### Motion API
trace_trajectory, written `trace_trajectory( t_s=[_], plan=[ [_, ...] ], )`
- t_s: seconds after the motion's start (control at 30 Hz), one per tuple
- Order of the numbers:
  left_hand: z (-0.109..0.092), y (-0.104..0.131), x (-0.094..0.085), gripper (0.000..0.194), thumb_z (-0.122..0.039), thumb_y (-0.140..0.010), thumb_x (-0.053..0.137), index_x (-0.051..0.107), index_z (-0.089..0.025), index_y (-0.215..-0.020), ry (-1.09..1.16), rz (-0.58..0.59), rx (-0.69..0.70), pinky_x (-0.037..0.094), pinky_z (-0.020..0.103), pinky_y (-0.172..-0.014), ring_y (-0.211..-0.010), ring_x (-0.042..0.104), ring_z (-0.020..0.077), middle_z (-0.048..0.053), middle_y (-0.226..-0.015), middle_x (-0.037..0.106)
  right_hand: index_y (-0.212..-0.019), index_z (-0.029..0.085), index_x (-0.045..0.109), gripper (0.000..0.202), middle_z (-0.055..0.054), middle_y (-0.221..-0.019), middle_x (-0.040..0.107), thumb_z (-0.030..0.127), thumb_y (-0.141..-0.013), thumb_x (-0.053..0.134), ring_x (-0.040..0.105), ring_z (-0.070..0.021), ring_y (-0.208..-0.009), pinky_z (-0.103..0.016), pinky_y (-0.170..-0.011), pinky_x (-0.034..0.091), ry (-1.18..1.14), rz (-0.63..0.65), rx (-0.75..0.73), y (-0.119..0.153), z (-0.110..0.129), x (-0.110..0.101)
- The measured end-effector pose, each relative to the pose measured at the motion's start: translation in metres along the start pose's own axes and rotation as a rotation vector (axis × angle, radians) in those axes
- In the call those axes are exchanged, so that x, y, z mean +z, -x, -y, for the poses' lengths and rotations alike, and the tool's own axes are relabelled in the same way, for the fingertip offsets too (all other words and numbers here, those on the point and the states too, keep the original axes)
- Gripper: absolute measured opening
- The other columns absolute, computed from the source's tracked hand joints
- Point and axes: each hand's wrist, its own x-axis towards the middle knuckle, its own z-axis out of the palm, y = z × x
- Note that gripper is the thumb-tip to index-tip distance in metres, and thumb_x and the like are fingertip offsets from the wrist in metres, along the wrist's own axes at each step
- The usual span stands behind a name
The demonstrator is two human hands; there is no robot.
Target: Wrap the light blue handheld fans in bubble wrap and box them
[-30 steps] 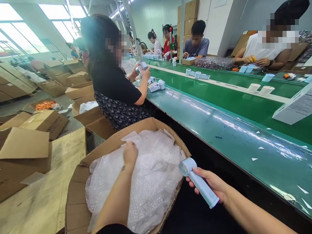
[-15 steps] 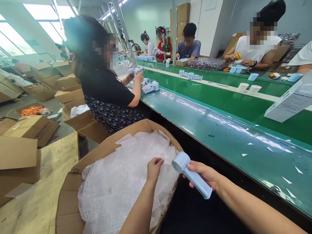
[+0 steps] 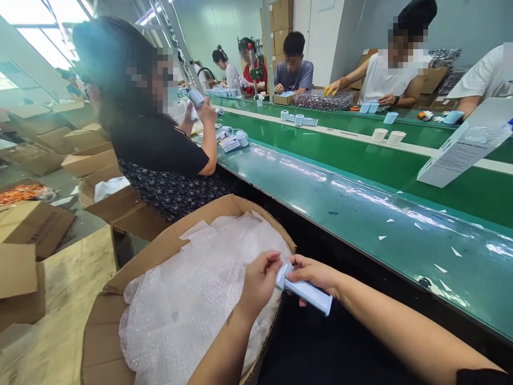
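A light blue handheld fan (image 3: 308, 295) is tilted over the right rim of a large cardboard box, its handle pointing down and to the right. My right hand (image 3: 315, 274) is closed around it where the round head joins the handle. Close against the fan's head is my left hand (image 3: 258, 283), its fingers curled together. What the left fingers pinch, if anything, I cannot make out. Both hands partly cover the head. Below them, clear bubble-wrap bags (image 3: 188, 299) fill the cardboard box (image 3: 102, 326).
A green conveyor table (image 3: 360, 214) runs along my right, with white paper scraps, cups (image 3: 379, 135), a leaning white box (image 3: 460, 144) and several fans (image 3: 232, 140). A co-worker (image 3: 156, 128) sits ahead on the left. Other people work across the belt. Open cartons (image 3: 92, 187) crowd the left floor.
My left hand has moved up to the fan's head. The fan has turned and shifted slightly left in my right hand. The view has swung a little right.
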Motion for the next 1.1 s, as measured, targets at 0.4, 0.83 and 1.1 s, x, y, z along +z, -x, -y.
trace_trajectory(
  t_s=[0.4,0.83,1.1],
  plan=[
    [0.027,0.017,0.004,0.022,-0.015,-0.087,0.040,0.062,-0.017,-0.089,-0.663,-0.102,0.158,0.051,0.035,-0.076,-0.085,0.061,0.0209,0.010,-0.088,0.063,-0.103,0.016,0.046,0.046,-0.007,-0.081,0.065,0.033,-0.068,0.071,0.067,-0.0225,-0.067,-0.029,-0.040,0.053,-0.115,-0.143,-0.195,0.009,-0.007,0.009],
    [0.021,0.025,0.037,0.045,-0.064,-0.074,0.055,0.057,-0.019,-0.070,-0.138,-0.351,-0.282,0.044,0.025,-0.055,-0.054,0.053,0.0139,0.001,-0.061,0.057,-0.082,0.020,0.037,0.039,-0.006,-0.066,0.065,0.040,-0.067,0.067,0.065,-0.0204,-0.057,-0.024,-0.036,0.048,-0.258,-0.162,-0.211,0.007,-0.005,0.006],
    [-0.003,-0.002,0.036,0.036,-0.049,-0.067,0.065,0.062,-0.018,-0.085,-0.071,-0.089,-0.465,0.041,0.023,-0.049,-0.044,0.045,0.0119,-0.006,-0.047,0.047,-0.101,0.021,0.036,0.051,-0.004,-0.075,0.064,0.046,-0.070,0.068,0.065,-0.0180,-0.061,-0.022,-0.040,0.050,-0.255,-0.064,-0.288,0.025,-0.015,-0.011]
  ],
)
